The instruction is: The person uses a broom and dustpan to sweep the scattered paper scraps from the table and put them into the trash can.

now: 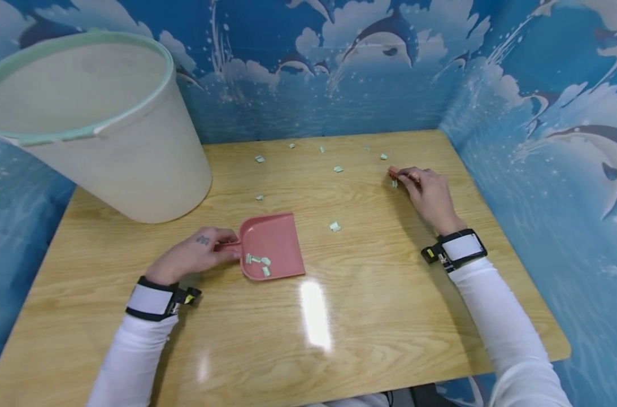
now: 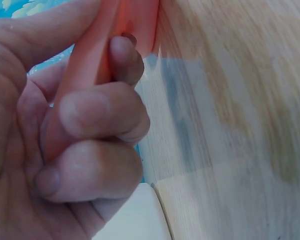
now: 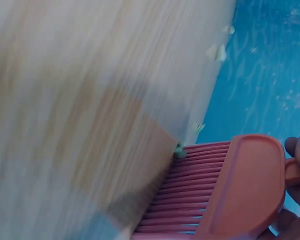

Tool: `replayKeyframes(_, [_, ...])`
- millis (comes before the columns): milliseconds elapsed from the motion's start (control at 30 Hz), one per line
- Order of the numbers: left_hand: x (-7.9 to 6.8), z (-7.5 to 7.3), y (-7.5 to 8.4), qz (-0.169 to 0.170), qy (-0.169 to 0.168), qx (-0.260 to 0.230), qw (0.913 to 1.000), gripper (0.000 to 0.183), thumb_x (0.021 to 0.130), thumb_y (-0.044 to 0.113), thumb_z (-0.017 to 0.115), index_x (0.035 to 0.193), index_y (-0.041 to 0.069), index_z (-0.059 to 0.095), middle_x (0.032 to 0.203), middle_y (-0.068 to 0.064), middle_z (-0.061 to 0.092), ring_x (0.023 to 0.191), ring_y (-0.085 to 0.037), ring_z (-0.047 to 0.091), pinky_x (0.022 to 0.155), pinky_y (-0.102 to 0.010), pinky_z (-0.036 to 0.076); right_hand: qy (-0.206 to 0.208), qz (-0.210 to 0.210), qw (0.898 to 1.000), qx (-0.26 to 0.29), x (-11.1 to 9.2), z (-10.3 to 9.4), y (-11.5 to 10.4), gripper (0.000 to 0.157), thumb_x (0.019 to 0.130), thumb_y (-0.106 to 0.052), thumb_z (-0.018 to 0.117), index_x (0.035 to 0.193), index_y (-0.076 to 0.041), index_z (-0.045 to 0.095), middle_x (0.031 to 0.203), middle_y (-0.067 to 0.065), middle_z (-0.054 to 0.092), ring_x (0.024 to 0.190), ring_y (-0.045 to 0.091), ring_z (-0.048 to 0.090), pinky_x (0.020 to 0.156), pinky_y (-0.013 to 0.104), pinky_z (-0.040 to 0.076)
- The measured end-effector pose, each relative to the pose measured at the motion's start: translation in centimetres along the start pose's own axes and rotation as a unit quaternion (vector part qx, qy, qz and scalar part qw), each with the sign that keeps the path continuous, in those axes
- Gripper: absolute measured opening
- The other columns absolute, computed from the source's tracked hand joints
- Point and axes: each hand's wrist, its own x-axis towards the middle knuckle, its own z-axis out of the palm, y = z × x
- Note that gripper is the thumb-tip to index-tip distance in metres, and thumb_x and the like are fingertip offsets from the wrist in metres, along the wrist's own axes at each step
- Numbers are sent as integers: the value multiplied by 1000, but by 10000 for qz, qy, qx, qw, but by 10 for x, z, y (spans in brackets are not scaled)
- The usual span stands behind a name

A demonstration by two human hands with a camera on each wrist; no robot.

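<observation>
Out at the tips of the right hand (image 1: 430, 198), the brush (image 3: 250, 185) has its bristles turned to the counter (image 1: 390, 322), with one scrap (image 3: 180, 151) against their corner. That hand pinches the brush by its short handle. Well across from it, the left hand (image 1: 199, 257) is curled round the handle of the pan (image 1: 283, 246), whose mouth faces the right hand.

To sweep well from here, I'd bring the brush round behind the scrap, on the side away from the left hand, and draw it across in short, low strokes. A hard flick would likely scatter such light bits. The pan's lip ought to be pressed flat so nothing slips under, and the left hand could shift the pan nearer to shorten the trip.

A few scraps already lie in the pan, close to the left hand's fingers. As for the loose scraps (image 1: 335, 226), one sits between the hands, just off the pan's mouth; others are strung out farther from the person, from beyond the pan to just past the right hand. Past the left hand, on its outer side, stands the bin (image 1: 151, 147).
</observation>
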Motion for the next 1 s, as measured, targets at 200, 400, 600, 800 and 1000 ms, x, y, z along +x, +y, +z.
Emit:
replayKeyframes(200, [0,0,0,-49,-33,-36,10000,26,95,30,63,116,14,66,104,1,68,89,-14,59,77,-38,54,62,-32,9999,107,-4,1,-22,18,94,-17,64,100,-1,71,89,20,72,68,32,61,59,48,46])
replayKeyframes(400, [0,0,0,-42,-41,-6,10000,25,96,30,62,115,15,66,103,2,68,88,-14,59,76,-37,53,38,-290,9994,203,-9,0,-42,19,95,-17,63,97,0,70,83,18,71,62,28,60,57,44,47])
replayKeyframes(600, [-1,0,1,-100,-38,-64,9999,27,95,31,63,116,14,66,103,1,68,89,-14,58,77,-38,53,-24,-514,9976,463,-12,-1,-58,18,96,-15,62,97,1,70,81,15,69,48,16,48,48,34,41])
replayKeyframes(800, [-1,-2,1,-34,-52,-154,9999,27,95,29,64,117,13,65,98,1,67,82,-16,57,70,-36,53,77,-434,9982,402,-7,-11,-62,19,96,-15,61,100,1,70,86,17,70,57,21,57,50,40,46])
replayKeyframes(1000, [0,-2,1,-3,-77,-139,9999,27,95,28,64,116,12,66,98,0,67,82,-17,56,70,-36,53,1,-387,9990,-218,-9,-7,-54,21,96,-16,62,78,-4,60,78,14,67,63,26,57,53,44,44])
